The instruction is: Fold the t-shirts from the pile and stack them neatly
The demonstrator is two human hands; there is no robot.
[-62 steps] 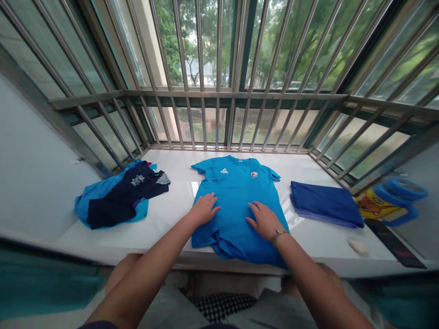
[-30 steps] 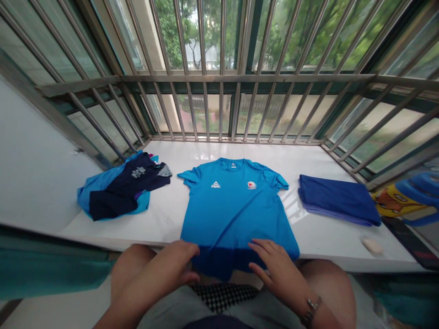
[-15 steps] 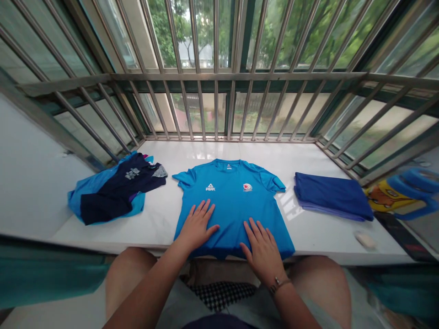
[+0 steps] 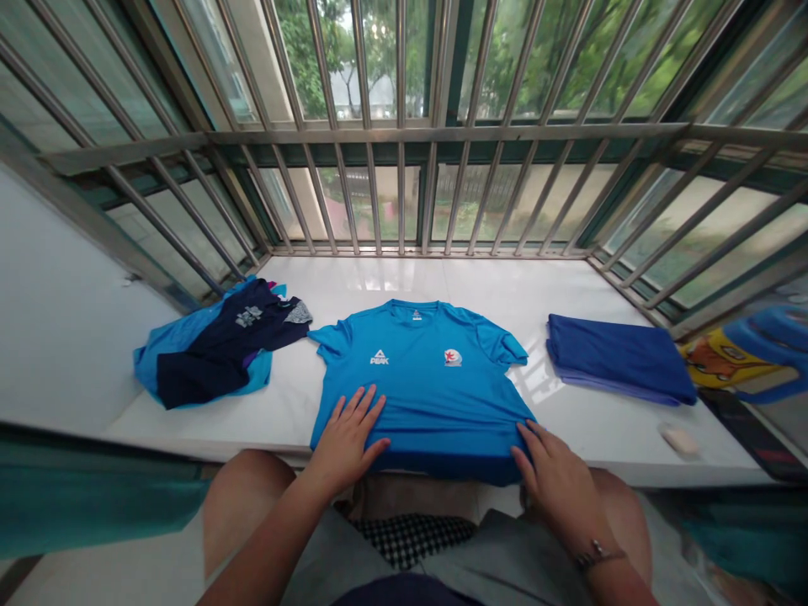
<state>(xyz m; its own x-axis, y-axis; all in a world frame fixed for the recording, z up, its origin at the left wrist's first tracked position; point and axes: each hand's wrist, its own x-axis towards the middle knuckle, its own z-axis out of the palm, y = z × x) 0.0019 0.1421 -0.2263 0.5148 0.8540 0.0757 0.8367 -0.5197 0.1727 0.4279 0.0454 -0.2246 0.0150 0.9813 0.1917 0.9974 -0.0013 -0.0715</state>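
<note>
Far L: teal curtain (image 4: 94,497) below sill lvl, white wall (image 4: 56,311) above. Glossy white sill (image 4: 505,282) runs full width under a bay window w/ steel bars (image 4: 404,135); trees (image 4: 417,67) outside.

L end of sill: rumpled navy tee (image 4: 202,358) on light-blue clothing (image 4: 151,358). Its R corner is just beside the next shirt's sleeve, can't tell if touching.

Ctr: blue PEAK T-shirt (image 4: 417,396), front up, collar twd window, creased across the belly, bottom hanging over sill's front edge. L hand (image 4: 347,433) flat on its lower L, fingers slightly apart. R hand (image 4: 559,475) at its lower R edge, fingers extended & close tog., thumb apart; bracelet (image 4: 597,555) on wrist.

Then folded dk-blue cloth (image 4: 622,358), small pale oval obj (image 4: 678,439) (blurred), blue/yellow mug (image 4: 741,353), black phone (image 4: 748,429) near R end.
</note>
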